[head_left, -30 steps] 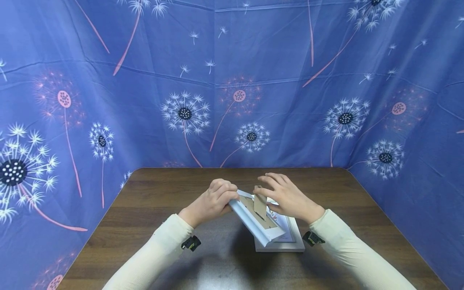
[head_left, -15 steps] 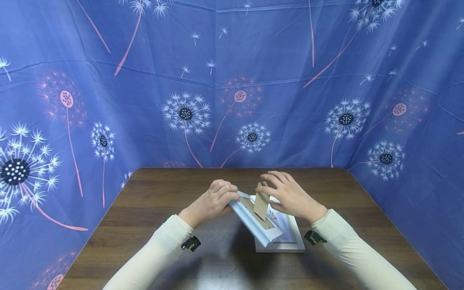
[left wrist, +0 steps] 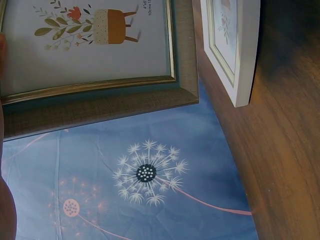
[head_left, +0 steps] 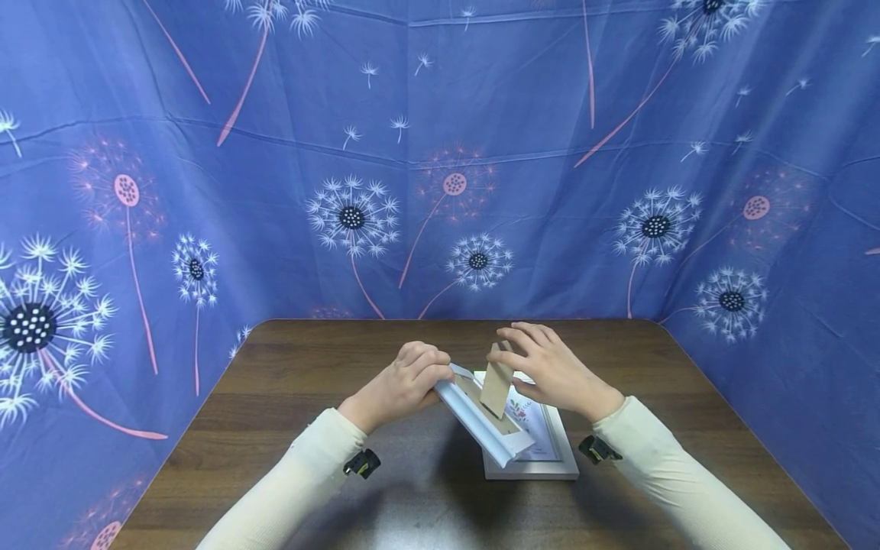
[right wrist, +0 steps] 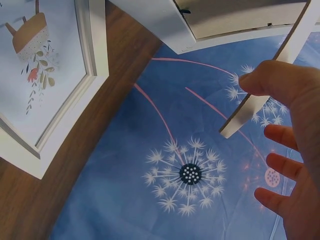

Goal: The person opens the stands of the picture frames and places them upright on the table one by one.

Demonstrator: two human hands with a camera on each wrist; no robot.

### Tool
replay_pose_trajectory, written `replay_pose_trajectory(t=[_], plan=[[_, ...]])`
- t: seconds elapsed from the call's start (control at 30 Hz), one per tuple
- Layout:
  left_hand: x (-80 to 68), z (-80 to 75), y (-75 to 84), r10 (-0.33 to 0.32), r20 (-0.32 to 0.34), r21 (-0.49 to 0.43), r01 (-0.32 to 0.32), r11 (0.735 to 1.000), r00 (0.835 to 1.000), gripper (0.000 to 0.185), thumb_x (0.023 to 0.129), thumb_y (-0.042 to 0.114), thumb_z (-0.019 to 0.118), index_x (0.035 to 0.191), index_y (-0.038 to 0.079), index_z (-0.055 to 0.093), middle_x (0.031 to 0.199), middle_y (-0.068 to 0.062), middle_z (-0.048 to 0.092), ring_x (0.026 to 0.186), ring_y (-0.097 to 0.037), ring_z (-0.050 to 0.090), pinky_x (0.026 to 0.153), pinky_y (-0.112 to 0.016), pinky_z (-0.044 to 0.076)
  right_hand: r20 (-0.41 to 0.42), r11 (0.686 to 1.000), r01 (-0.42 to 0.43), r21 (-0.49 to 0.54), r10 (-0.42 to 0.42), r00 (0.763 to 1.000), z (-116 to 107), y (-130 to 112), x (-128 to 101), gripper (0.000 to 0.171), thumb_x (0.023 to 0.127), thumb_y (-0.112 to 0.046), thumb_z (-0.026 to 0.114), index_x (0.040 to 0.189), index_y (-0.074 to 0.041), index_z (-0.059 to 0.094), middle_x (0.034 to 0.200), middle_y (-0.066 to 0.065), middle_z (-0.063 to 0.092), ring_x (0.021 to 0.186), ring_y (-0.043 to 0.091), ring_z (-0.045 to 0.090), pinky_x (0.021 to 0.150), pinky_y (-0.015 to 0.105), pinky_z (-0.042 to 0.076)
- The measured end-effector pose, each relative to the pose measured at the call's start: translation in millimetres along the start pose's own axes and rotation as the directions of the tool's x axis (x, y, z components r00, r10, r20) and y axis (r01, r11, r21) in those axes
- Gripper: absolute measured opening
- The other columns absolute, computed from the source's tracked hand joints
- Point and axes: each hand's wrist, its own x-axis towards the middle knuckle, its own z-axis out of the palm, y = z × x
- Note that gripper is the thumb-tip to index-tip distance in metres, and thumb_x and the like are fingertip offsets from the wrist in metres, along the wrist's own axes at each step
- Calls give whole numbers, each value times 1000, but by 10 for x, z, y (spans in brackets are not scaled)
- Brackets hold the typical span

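In the head view my left hand (head_left: 404, 380) grips one end of a picture frame (head_left: 473, 418), held tilted above the table with its brown backing facing up. The left wrist view shows its front: a patterned moulding (left wrist: 185, 65) with a gold inner edge around a plant print (left wrist: 107, 27). My right hand (head_left: 553, 376) pinches the free end of the frame's easel stand (head_left: 496, 388), which stands swung out from the backing. In the right wrist view the thumb (right wrist: 272, 77) presses one face of the stand; the index finger is hidden there.
A second, white picture frame (head_left: 567, 458) with a plant print lies face up on the table, partly covered by the held frame. The brown wooden table (head_left: 296, 374) ends at a blue dandelion-patterned curtain (head_left: 275, 214) behind and at both sides.
My right hand has moved slightly up and to the right, swinging the stand a little farther out from the backing. My left hand and the frame stay nearly still.
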Motion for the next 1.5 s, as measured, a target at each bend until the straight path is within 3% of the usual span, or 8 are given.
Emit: replay_pose_trajectory(t=[0.33, 1.13, 1.5], plan=[[29, -39, -7, -8, -4, -15, 8, 1000, 1000, 49, 67, 14, 83, 104, 6, 52, 105, -7, 55, 97, -24, 51, 88, -36, 43, -18, 1000, 5, -13, -5, 1000, -1, -2, 20, 64, 67, -13, 87, 126, -19, 62, 132, 18, 56, 122, 40, 50, 97, 57, 41], [54, -124, -67, -13, -51, -20, 12, 1000, 999, 41, 72, 13, 77, 104, 5, 53, 103, -7, 55, 94, -24, 52, 84, -36, 44, -26, 992, -123, -26, 122, 992, 15, 182, -132, 57, 74, -20, 74, 129, -15, 61, 134, 22, 53, 121, 44, 48, 95, 59, 39], [31, -156, -96, -32, -43, 6, 32, 999, 999, 44, 68, 9, 79, 104, 4, 55, 104, -7, 56, 94, -25, 54, 85, -37, 45, -29, 983, -182, -29, 182, 983, 27, 265, -249, 56, 74, -20, 73, 129, -14, 60, 133, 22, 52, 120, 45, 47, 93, 61, 38]])
